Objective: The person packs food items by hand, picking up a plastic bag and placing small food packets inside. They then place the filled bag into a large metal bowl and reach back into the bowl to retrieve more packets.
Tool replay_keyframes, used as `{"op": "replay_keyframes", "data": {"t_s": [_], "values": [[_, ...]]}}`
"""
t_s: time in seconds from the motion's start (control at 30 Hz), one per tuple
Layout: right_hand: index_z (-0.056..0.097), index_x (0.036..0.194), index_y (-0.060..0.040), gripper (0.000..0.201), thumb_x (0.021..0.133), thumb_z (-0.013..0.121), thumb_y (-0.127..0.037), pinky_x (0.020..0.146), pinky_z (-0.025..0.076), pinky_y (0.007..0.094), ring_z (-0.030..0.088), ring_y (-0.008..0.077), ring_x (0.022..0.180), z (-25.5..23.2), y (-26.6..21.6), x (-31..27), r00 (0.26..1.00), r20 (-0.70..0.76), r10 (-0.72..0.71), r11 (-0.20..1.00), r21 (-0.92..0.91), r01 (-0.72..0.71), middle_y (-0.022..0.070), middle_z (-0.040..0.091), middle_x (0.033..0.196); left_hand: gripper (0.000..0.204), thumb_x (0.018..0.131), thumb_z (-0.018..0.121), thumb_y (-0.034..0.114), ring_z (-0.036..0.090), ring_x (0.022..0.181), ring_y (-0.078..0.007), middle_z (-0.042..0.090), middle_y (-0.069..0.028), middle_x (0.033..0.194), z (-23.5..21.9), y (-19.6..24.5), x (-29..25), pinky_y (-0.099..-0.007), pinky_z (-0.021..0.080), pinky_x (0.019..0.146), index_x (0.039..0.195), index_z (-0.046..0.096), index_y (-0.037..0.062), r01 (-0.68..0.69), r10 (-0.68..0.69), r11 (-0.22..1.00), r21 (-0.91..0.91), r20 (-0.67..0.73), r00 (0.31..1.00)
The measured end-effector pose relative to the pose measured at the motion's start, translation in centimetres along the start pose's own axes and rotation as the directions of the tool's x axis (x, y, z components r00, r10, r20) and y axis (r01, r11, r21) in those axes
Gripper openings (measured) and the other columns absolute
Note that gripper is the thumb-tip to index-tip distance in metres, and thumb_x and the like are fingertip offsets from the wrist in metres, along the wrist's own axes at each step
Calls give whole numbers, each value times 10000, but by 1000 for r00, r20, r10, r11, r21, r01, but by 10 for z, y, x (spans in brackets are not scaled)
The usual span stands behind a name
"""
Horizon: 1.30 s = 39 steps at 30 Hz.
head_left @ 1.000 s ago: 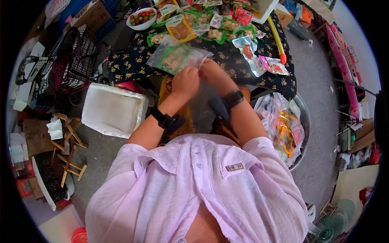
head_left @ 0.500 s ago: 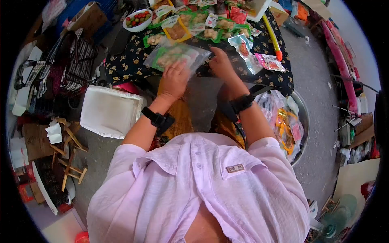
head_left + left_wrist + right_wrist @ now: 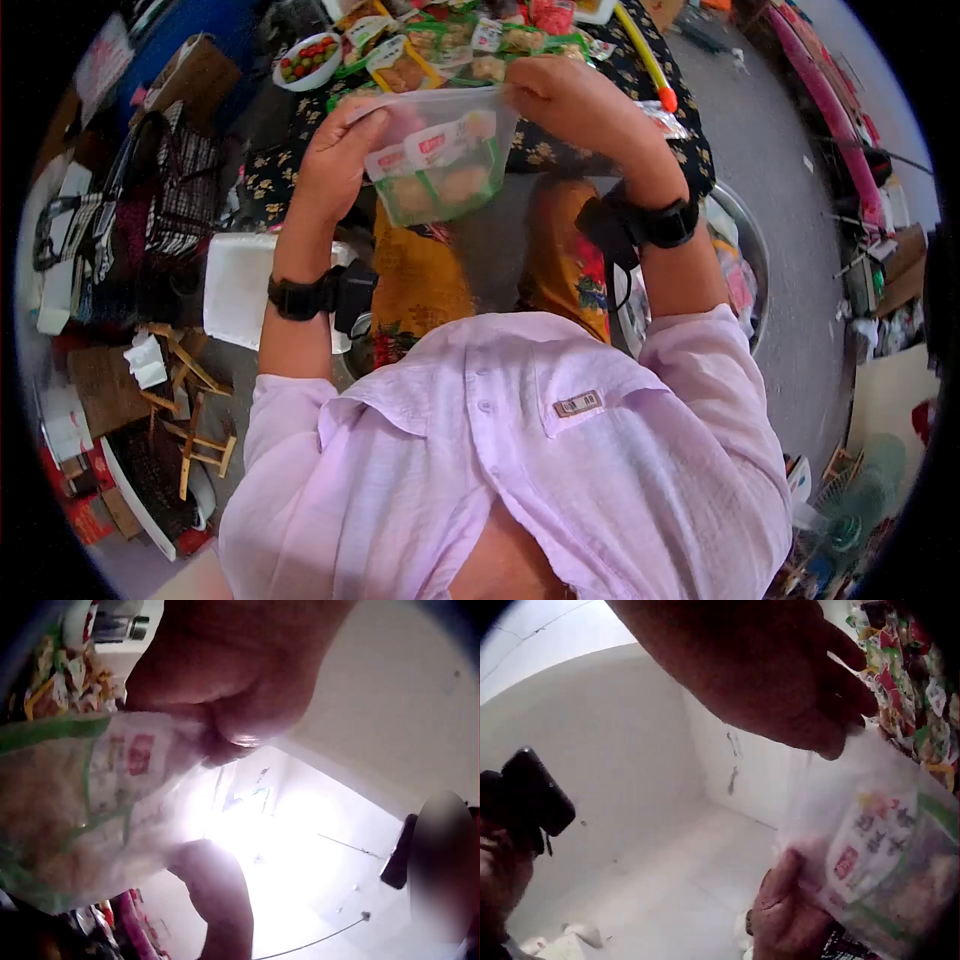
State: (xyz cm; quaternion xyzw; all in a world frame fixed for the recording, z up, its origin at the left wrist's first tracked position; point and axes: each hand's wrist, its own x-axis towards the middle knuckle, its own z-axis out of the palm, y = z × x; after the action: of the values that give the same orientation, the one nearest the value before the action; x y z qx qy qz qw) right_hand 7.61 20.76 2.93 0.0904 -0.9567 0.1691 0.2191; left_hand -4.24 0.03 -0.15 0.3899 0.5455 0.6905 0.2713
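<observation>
A clear plastic bag (image 3: 440,112) hangs upright above the table's near edge, its top edge stretched between both hands. Green-edged packets (image 3: 455,190) of pale food with white and red labels show through it. My left hand (image 3: 338,155) pinches the bag's upper left corner, thumb on the near face. At the upper right corner, my right hand (image 3: 575,95) grips the edge with curled fingers. The right wrist view shows the right thumb and fingertips on the plastic, with the left hand (image 3: 784,915) at the opposite corner.
Several food packets (image 3: 405,70) cover the far part of the flower-patterned tablecloth (image 3: 270,170), beside a white bowl (image 3: 305,82) of small red and green fruit. A yellow tube (image 3: 640,50) lies at right. On the floor are a white foam box (image 3: 228,285) and a metal basin (image 3: 762,260) of packaging.
The bag has risen from lying flat near the table edge to hanging upright. My right hand came off it, then took the right corner; my left hand moved from its face to the left corner.
</observation>
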Motion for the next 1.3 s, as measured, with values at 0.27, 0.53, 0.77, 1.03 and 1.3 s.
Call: {"op": "replay_keyframes", "data": {"t_s": [0.27, 0.53, 0.77, 1.03, 1.3], "values": [[486, 748, -27, 123, 709, 482, -144, 582, 406, 397, 512, 322, 663, 2, -46, -58, 989, 145, 19, 986, 162, -43, 148, 514, 659, 176, 810, 412, 73, 505, 854, -153, 534, -105, 945, 49, -4, -35, -260, 380, 772, 931, 502, -18, 30, -71, 976, 216, 183, 981], [499, 743, -30, 140, 721, 489, -169, 571, 403, 390, 515, 324, 669, -9, -30, -116, 961, 79, 264, 908, 316, -275, 155, 523, 682, 173, 808, 425, 74, 487, 856, -120, 527, -79, 948, 40, -32, -31, -239, 369, 760, 946, 498, -1, 193, -222, 969, 154, 204, 953], [500, 754, -16, 108, 747, 502, -124, 527, 382, 291, 489, 200, 576, -55, 13, -207, 799, -61, 599, 760, 357, -543, 109, 491, 624, 168, 774, 476, 104, 492, 844, -193, 520, -84, 923, -9, -108, -40, -269, 372, 761, 901, 505, -2, 238, -324, 737, 632, 21, 946], [504, 700, -1, 152, 747, 496, -145, 527, 388, 264, 486, 135, 564, -11, 79, -327, 391, 74, 917, 367, 224, -903, 60, 497, 589, 185, 670, 531, 85, 380, 1024, -329, 471, -149, 1010, -18, -141, -64, -396, 280, 875, 839, 521, 10, -188, -2, 315, 930, 199, 980], [511, 707, -20, 148, 745, 453, -151, 511, 388, 283, 492, 150, 579, -12, 143, -421, 102, -42, 994, 106, 105, -989, 58, 499, 598, 172, 699, 521, 107, 359, 1054, -315, 458, -130, 1041, -17, -143, -67, -397, 261, 889, 853, 527, 31, -141, -5, 273, 952, 148, 989]]}}
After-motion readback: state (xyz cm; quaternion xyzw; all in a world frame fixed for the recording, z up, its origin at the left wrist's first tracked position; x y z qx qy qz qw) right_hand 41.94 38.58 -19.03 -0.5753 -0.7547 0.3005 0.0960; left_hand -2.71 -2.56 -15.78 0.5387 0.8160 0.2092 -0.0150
